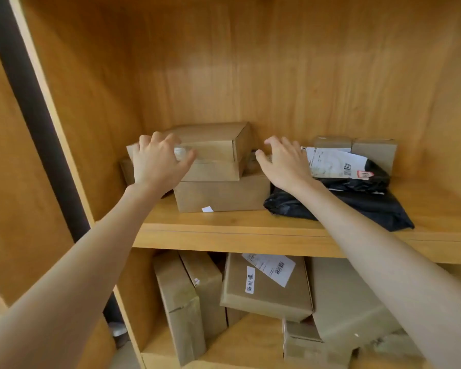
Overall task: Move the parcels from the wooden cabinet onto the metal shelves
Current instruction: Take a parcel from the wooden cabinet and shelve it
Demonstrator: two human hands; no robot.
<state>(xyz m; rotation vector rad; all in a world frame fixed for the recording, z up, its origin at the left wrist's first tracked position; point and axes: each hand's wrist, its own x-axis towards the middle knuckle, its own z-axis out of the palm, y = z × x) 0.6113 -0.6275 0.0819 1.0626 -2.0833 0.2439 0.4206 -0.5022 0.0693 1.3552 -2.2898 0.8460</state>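
A stack of brown cardboard boxes stands on the upper shelf (224,230) of the wooden cabinet. My left hand (157,162) rests with spread fingers on the left front corner of the top box (216,145). My right hand (282,163) hovers open just right of that box, over the larger bottom box (221,195). A black plastic mailer (357,206) with a white label lies to the right, partly under my right forearm. Two small boxes (373,150) sit behind it. No metal shelves are in view.
The lower compartment holds several cardboard parcels, one with a barcode label (266,286), some leaning upright (181,304). The cabinet's left side panel (72,129) and a dark vertical gap (30,102) lie to the left. The shelf's right end shows bare wood.
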